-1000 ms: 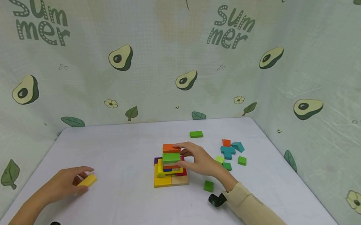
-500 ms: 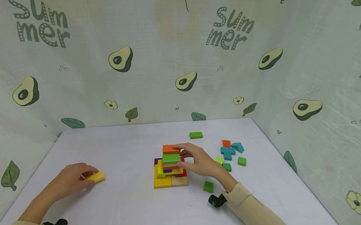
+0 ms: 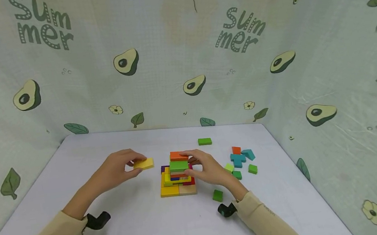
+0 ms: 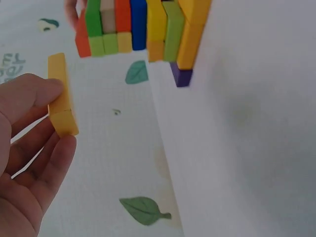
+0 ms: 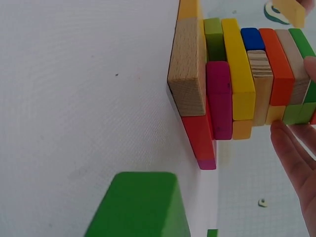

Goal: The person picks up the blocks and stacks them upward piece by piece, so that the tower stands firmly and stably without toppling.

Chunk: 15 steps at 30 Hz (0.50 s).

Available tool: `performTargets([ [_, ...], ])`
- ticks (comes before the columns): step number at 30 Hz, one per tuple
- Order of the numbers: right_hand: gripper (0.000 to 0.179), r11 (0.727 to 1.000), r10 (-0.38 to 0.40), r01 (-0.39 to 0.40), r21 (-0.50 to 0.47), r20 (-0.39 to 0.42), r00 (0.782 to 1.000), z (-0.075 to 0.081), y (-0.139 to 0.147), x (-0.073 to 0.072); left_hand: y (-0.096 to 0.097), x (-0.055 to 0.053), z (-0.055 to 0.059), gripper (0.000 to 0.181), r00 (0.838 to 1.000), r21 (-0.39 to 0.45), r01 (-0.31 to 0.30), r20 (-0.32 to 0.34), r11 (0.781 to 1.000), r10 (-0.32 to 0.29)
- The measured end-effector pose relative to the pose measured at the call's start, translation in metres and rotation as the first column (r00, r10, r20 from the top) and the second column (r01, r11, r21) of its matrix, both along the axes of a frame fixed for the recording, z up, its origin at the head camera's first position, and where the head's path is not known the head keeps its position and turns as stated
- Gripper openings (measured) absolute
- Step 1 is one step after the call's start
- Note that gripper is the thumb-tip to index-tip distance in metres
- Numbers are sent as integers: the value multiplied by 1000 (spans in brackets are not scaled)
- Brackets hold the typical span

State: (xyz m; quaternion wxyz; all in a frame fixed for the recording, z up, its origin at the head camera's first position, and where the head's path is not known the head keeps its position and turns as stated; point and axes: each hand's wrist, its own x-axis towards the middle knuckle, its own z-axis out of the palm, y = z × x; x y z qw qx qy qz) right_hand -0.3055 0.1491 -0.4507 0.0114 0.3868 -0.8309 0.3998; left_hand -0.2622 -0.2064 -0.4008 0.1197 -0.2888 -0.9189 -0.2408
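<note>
My left hand (image 3: 118, 169) pinches a yellow block (image 3: 144, 164) between thumb and fingers, in the air left of the block tower (image 3: 179, 166). In the left wrist view the thumb lies on one face of this yellow block (image 4: 61, 94), fingertips on the other side. The tower rises in layers of green, plain wood, orange, blue and yellow blocks on a wider base, an orange block (image 3: 178, 156) at its top back. My right hand (image 3: 209, 168) grips the tower's upper layers from the right, thumb in front, fingers behind. In the right wrist view, fingertips (image 5: 279, 129) touch its side.
Right of the tower lie loose blocks: several green ones, including a near one (image 3: 218, 195), teal pieces (image 3: 238, 159) and an orange one (image 3: 236, 150). A green block (image 3: 205, 141) lies farther back. A patterned cloth (image 3: 159, 109) hangs behind the white table (image 3: 146, 234).
My left hand has carried the yellow block to the right and upward, close to the tower. The right hand has stayed at the tower.
</note>
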Motion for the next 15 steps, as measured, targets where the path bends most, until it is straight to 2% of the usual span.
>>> performTargets([
  [6, 62, 1000, -2, 2, 4, 13, 1000, 0, -1, 1, 45, -2, 10, 35, 997, 31, 77, -2, 997, -77],
  [10, 62, 1000, 12, -12, -10, 23, 1000, 2, -1, 2, 65, -4, 7, 35, 994, 30, 105, -7, 994, -105],
  [15, 62, 1000, 17, -16, -27, 39, 999, 3, -1, 2, 80, -7, -1, 34, 995, 38, 100, -28, 994, -99],
])
